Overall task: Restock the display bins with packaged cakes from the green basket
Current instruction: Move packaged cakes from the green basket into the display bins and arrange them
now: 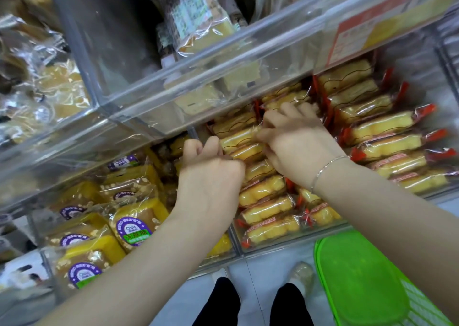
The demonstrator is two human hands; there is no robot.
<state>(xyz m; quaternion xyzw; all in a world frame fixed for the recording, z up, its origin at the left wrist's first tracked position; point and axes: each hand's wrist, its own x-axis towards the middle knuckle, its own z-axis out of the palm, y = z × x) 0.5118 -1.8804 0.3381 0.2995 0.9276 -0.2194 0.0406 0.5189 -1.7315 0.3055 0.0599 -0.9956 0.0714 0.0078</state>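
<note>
Head view, looking down at clear bins. Your left hand (211,174) is at frame centre, fingers curled in near the left edge of the packaged cakes (263,191) in the middle display bin (238,243); whether it actually pinches a wrapper you cannot tell, the fingertips are hidden behind the knuckles. Your right hand (295,139) is just right of it and slightly higher, fingers bent down onto the cake packs, thumb and forefinger pinching the clear wrapper of one cake pack (238,138) in the stacked row. A thin bracelet (325,169) sits on your right wrist.

Yellow cakes in clear wrappers with red ends fill the centre bin in a column, and a second column (387,137) runs along the right of the frame. Lower left of the frame: a bin of square cakes with purple round labels (134,229). Upper half: an upper-tier clear bin (173,77) with pale wrapped cakes, orange-red price tag (387,20) on its front at upper right. Green basket (360,283) is at lower right, on the floor, below the bins. Your black trouser legs (253,306) show at bottom centre on a pale floor.
</note>
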